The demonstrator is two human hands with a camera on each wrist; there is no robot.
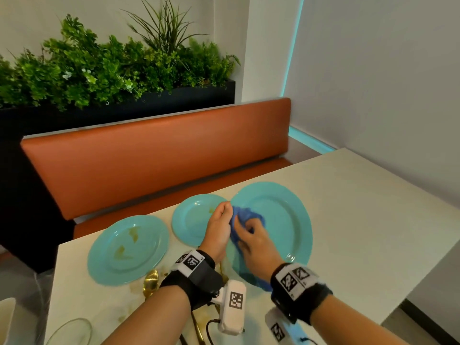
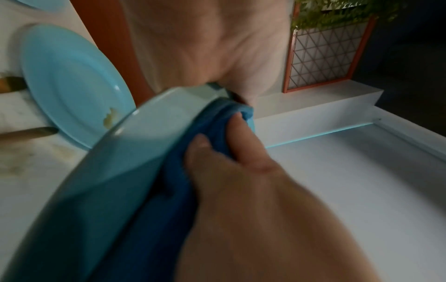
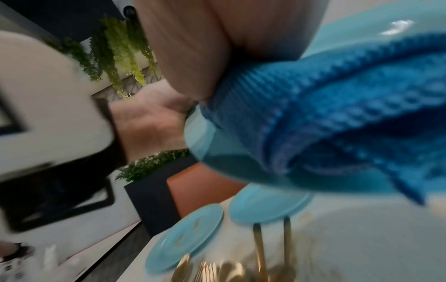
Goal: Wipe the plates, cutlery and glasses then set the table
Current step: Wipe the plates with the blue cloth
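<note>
A large turquoise plate is tilted up above the table, and my left hand grips its left rim. My right hand holds a bunched blue cloth pressed against the plate's face. In the left wrist view the plate's rim and the cloth meet under my right fingers. The right wrist view shows the ribbed cloth close up. Two more turquoise plates lie flat on the table: a middle one and a left one, both with yellowish food smears.
Gold cutlery lies on the stained white table below the plates, seen too in the right wrist view. A glass rim shows at the bottom left. An orange bench and a black planter stand behind.
</note>
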